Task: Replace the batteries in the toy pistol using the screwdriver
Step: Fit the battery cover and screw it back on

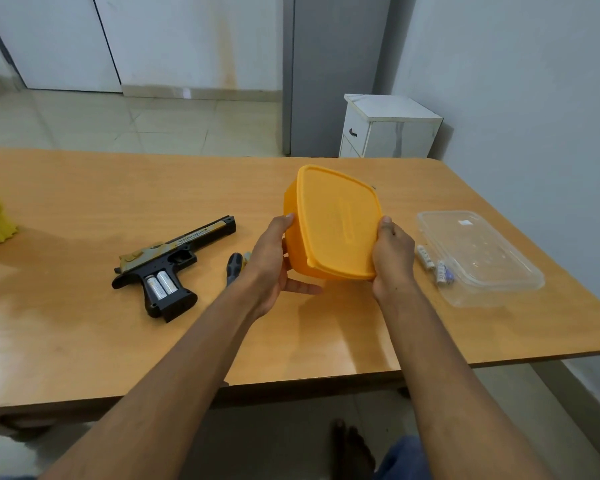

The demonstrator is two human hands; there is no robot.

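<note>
Black-and-tan plastic toy pistol lying flat on the wooden counter, left of centre, muzzle pointing away to the right, grip compartment uncovered and showing two batteries. Screwdriver resting just right of it, partly hidden behind the left wrist. Left hand and right hand gripping opposite sides of a lidded yellow container, tilting it above the counter. Two loose batteries lying beside a clear plastic tray at far right.
</note>
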